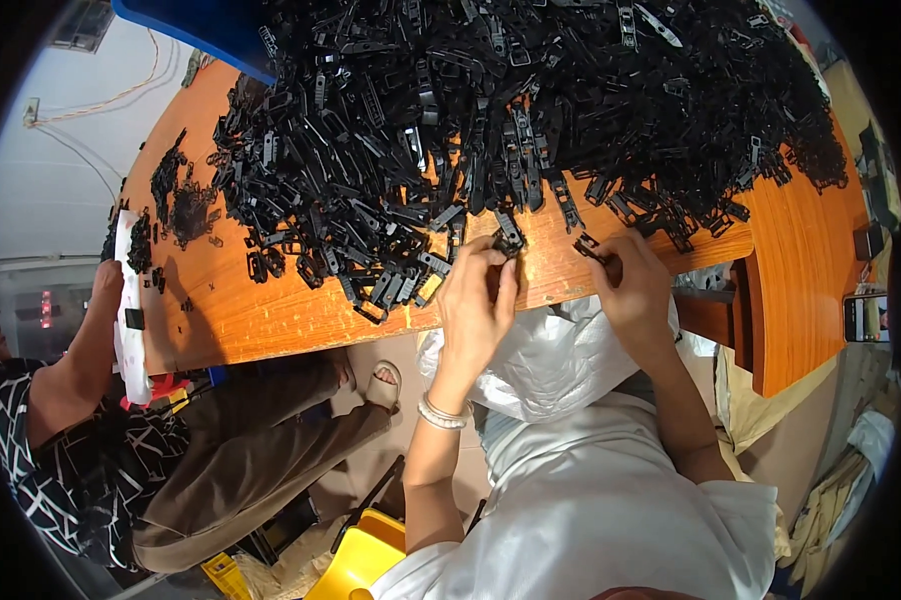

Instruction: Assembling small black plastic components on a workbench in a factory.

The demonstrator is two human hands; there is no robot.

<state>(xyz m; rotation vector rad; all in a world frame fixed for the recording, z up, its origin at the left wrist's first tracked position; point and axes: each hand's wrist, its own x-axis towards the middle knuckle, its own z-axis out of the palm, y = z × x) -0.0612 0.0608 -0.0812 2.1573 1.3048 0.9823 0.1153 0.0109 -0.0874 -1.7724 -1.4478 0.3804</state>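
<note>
At the front edge of the orange wooden table (pixel 561 288), my left hand (pixel 479 300) pinches a small black plastic part (pixel 509 236) between thumb and fingers. To its right, my right hand (pixel 633 290) has its fingers curled round another black plastic part (pixel 588 246); the two parts are apart. Just beyond both hands lies a big heap of black plastic parts (pixel 371 180), long and narrow with slots. Their exact kind I cannot make out. A few loose ones (pixel 568 203) lie between the heap and my hands.
A white plastic bag (pixel 541 365) hangs below the table edge over my lap. A blue bin (pixel 201 30) stands at the far left. Another person (pixel 81 430) sits on the left, an arm by a white-edged tray (pixel 131 330). Below are a yellow stool (pixel 361 555) and, far right, a phone (pixel 868 318).
</note>
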